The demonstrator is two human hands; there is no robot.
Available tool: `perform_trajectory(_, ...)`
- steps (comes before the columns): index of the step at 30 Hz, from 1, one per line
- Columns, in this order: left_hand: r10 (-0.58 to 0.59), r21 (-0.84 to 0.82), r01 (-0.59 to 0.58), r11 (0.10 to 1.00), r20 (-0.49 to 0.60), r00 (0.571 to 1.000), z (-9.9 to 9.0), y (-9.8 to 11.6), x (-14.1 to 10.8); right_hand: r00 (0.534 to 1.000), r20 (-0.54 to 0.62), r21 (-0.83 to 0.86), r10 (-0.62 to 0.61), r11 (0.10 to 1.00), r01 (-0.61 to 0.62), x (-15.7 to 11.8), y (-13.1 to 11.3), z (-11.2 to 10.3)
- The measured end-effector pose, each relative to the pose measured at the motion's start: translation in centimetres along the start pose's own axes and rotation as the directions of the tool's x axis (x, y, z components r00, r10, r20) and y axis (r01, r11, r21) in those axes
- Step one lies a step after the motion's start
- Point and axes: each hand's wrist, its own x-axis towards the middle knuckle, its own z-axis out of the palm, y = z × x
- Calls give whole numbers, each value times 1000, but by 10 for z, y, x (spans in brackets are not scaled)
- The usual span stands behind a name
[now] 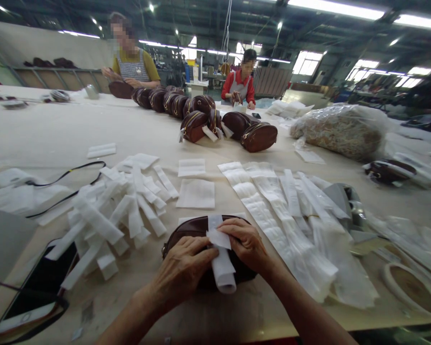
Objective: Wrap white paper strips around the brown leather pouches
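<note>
In front of me on the table lies a dark brown oval bag [190, 229], partly covered by my hands. A white foam strip [222, 268] runs across its middle, and its near end curls over. My left hand [185, 266] presses on the strip from the left, fingers closed at its edge. From the right, my right hand [246, 242] pinches a folded flap of the same strip. Just beyond the bag rest flat white foam sheets [196, 193].
Loose foam strips [111, 211] pile up at left beside a phone [39, 278]. Long white wrapping strips [269, 215] spread at right, near a tape dispenser [345, 206]. Several brown bags [260, 137] stand farther back. A stuffed plastic bag [345, 129] sits at right. Two co-workers [132, 64] work across the table.
</note>
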Motion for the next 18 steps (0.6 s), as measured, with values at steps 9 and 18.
perform_trajectory(9,-11,-41,11,999,-3,1000,3,-1,-7,961,88,3,-262,965,262,-2,-6,-5)
perform_trajectory(18,-53,9,54,999,-45,998,10,-5,-13,933,198,113,-301,952,284,-3,-11,-10)
